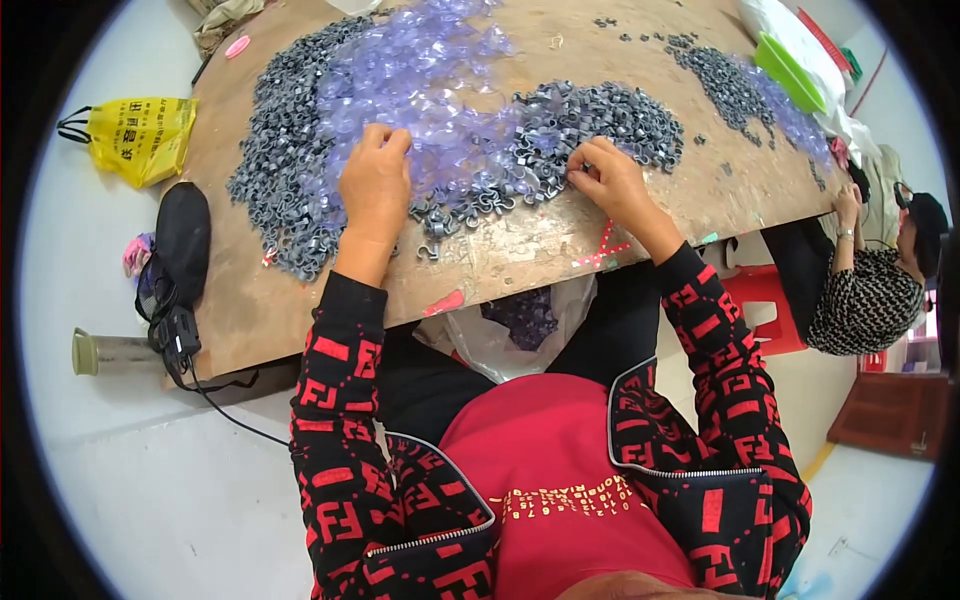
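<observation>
A large heap of transparent purple plastic pieces (400, 75) lies across the table, mixed at its edges with small grey plastic clips (285, 130). At the near side of the purple heap, my left hand (376, 188) points away from me with its fingers curled down and together; what the fingertips hold is hidden. My right hand (615, 182) is at the near edge of a second mound of grey clips (600, 115). Its thumb and fingers are pinched together, and anything between them is too small to make out. Some loose clips (490, 197) lie between my hands.
Under the table edge, a translucent bag (575, 318) at my lap holds dark purple pieces. More clips (722, 85) and a green basket (790, 72) are at the far right, near a seated person (870, 290). A yellow bag (145, 135) and black case (183, 235) are left.
</observation>
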`<action>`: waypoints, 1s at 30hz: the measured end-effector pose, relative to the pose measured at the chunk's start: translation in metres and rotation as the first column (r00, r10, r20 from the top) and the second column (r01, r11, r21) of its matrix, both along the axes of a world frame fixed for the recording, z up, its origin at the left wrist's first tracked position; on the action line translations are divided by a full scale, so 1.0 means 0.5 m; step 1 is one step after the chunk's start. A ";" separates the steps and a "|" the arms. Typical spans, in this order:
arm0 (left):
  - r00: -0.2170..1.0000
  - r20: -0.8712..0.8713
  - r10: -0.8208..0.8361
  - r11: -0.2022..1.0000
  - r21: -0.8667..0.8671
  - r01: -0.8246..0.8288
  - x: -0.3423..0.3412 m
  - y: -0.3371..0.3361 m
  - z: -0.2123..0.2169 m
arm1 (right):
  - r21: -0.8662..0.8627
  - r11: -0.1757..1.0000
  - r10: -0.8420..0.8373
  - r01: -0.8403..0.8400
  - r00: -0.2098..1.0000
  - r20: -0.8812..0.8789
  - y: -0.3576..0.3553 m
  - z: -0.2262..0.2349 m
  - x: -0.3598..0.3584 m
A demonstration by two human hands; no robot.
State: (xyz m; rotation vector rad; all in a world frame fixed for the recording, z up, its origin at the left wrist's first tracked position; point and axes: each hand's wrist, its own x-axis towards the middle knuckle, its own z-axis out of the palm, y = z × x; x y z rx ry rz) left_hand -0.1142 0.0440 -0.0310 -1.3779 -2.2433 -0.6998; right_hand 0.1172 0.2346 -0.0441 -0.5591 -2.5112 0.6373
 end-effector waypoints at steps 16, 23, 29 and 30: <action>-0.187 0.776 -0.602 0.798 0.588 -0.129 0.078 -0.013 0.026 | -0.254 0.967 -0.039 0.009 0.993 -0.115 0.007 -0.005 -0.008; -0.294 0.750 -0.593 0.803 0.579 -0.140 0.126 -0.003 0.023 | -0.313 0.950 -0.035 0.015 0.998 -0.061 -0.002 -0.007 -0.002; 0.254 0.828 -0.501 0.856 0.518 0.000 0.153 0.010 0.016 | -0.289 0.949 0.031 -0.129 0.947 -0.320 -0.093 0.069 -0.018; 0.358 0.803 -0.476 0.863 0.505 0.014 0.159 0.013 0.015 | -0.337 0.911 0.120 -0.238 0.934 -0.335 -0.117 0.088 -0.025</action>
